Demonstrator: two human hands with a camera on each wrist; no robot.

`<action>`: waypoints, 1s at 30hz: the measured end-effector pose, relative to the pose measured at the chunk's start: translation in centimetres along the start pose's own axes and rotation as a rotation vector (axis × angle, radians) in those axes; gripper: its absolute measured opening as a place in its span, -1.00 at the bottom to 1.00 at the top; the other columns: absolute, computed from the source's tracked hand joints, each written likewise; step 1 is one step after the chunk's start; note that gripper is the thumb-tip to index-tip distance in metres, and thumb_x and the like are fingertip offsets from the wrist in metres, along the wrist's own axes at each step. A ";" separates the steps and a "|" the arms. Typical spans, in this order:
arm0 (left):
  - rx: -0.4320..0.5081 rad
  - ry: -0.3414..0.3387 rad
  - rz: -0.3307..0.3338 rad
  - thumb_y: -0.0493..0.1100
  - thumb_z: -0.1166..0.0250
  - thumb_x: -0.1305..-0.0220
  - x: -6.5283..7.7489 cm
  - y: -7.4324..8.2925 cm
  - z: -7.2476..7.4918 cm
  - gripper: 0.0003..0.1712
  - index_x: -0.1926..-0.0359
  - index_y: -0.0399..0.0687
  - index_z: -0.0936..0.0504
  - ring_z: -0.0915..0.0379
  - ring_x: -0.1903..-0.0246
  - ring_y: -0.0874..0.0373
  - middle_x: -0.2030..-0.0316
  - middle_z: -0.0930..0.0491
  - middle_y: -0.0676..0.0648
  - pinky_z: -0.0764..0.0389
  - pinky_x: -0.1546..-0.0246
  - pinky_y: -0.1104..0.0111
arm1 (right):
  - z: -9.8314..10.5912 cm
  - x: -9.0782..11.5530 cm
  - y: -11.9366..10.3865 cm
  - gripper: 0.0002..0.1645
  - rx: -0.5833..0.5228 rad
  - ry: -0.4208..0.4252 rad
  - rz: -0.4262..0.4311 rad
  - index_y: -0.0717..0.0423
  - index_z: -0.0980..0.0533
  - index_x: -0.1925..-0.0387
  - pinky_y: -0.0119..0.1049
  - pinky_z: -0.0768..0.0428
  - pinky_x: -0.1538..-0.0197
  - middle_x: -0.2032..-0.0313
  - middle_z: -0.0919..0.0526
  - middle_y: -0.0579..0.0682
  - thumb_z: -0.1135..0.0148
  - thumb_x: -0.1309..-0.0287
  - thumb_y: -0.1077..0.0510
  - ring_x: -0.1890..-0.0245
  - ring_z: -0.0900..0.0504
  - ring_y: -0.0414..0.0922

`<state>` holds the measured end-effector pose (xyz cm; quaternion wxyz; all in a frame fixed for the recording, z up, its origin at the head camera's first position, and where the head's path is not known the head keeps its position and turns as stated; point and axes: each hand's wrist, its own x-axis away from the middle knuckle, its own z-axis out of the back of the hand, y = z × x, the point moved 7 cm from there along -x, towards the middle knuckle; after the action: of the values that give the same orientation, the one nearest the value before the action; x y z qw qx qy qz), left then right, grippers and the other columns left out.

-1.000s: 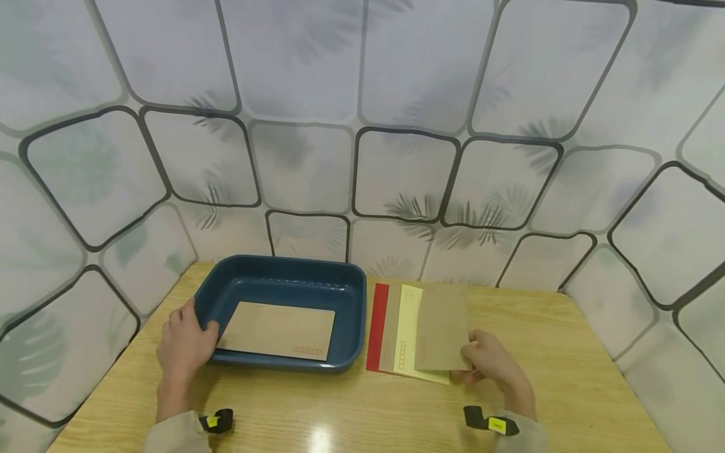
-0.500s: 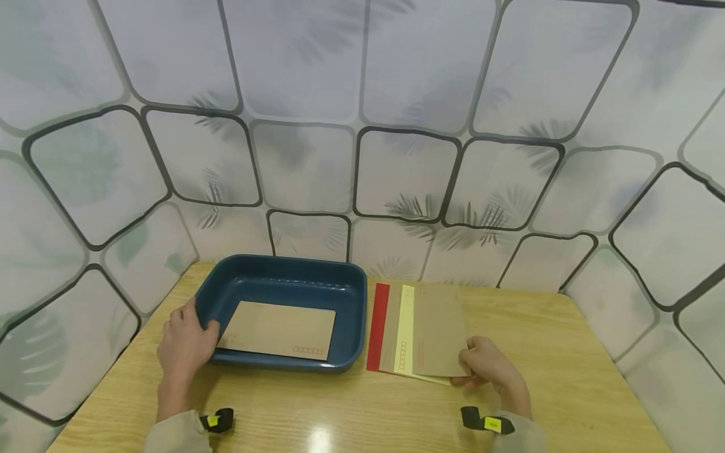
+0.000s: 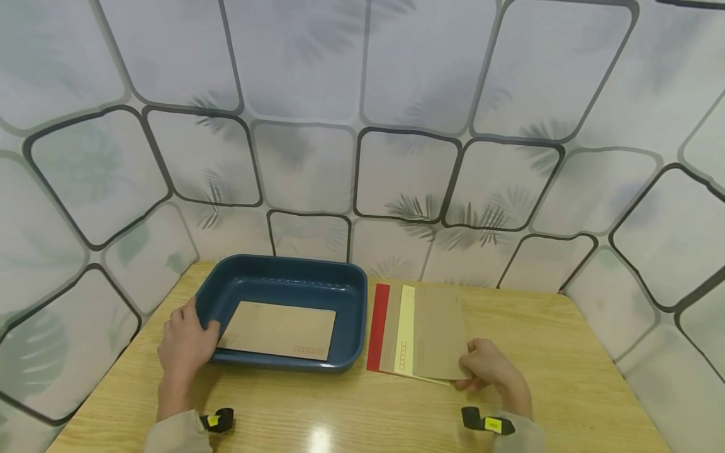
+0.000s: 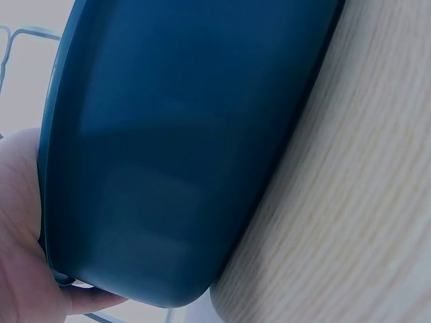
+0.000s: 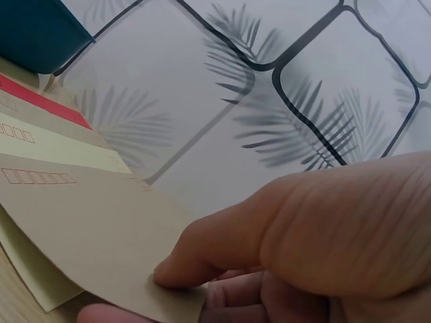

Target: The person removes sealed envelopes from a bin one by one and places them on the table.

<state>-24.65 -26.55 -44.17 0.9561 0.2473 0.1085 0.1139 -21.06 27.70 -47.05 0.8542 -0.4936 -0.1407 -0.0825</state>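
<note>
A brown envelope (image 3: 438, 330) lies on top of a fanned row of envelopes, and my right hand (image 3: 488, 363) pinches its near right corner. In the right wrist view the thumb (image 5: 185, 266) presses on its face with fingers beneath, and the corner bends up a little. Under it show a yellow envelope (image 3: 404, 327), another brown envelope (image 3: 391, 346) and a red envelope (image 3: 378, 327). My left hand (image 3: 187, 336) grips the left rim of a blue tray (image 3: 306, 267), whose outer wall fills much of the left wrist view. Inside the tray lies a brown envelope (image 3: 280, 327).
The wooden table (image 3: 340, 409) carries everything and meets a patterned curtain-like wall (image 3: 306, 163) at the back and sides. The tray stands just left of the envelope row, with a narrow gap between them.
The top brown envelope's lifted side has come down flatter over the row, baring its left edge print. My right hand shifted slightly with it. The left hand and tray stayed put.
</note>
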 end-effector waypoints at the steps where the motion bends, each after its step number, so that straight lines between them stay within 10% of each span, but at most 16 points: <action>1: 0.000 0.000 0.000 -0.08 0.02 -0.21 0.0 0.0 0.0 -0.23 -0.33 -0.39 0.05 -0.04 -0.08 -0.48 -0.17 -0.10 -0.56 -0.27 0.19 -0.40 | 0.0 0.0 0.0 -0.90 0.001 -0.002 0.001 0.27 -0.26 0.51 -0.38 -0.54 0.75 0.50 -0.62 0.23 0.06 0.17 0.43 0.60 -0.65 0.07; 30: -0.001 -0.008 0.015 -0.07 0.02 -0.22 -0.1 -0.2 -0.1 -0.22 -0.34 -0.38 0.07 -0.04 -0.09 -0.48 -0.18 -0.09 -0.56 -0.27 0.16 -0.39 | 0.0 -0.1 0.1 -0.81 -0.028 0.000 -0.004 0.46 -0.36 0.33 -0.39 -0.55 0.73 0.53 -0.66 0.20 0.08 0.06 0.44 0.60 -0.65 0.08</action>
<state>-24.73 -26.67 -44.36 0.9558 0.2479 0.1026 0.1204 -21.16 27.72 -47.20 0.8471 -0.5051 -0.1407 -0.0861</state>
